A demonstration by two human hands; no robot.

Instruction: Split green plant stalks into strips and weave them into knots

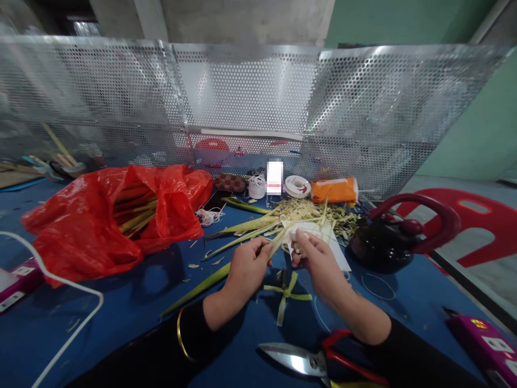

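Observation:
My left hand (248, 267) is closed, pinching a pale green leaf strip (278, 242) that slants up to the right. Fingers curled, my right hand (319, 261) grips a crumpled white tissue (291, 233) at the strip's upper part. Whether the tissue wraps the strip there is hidden by the fingers. Below and between the hands, a small cross of folded green leaf strips (285, 294) lies on the blue table (226, 339). Scissors with red handles (299, 360) rest nearer me, blades pointing left. A long green leaf (202, 288) passes beneath my left wrist.
A red plastic bag (173, 207) of long stalks stands left. Leaf shreds (301, 207) are heaped beyond my hands, near a white spool (298, 186) and an orange packet (335, 189). At right is a dark kettle (379, 248). A perforated metal screen (246, 91) closes off the back.

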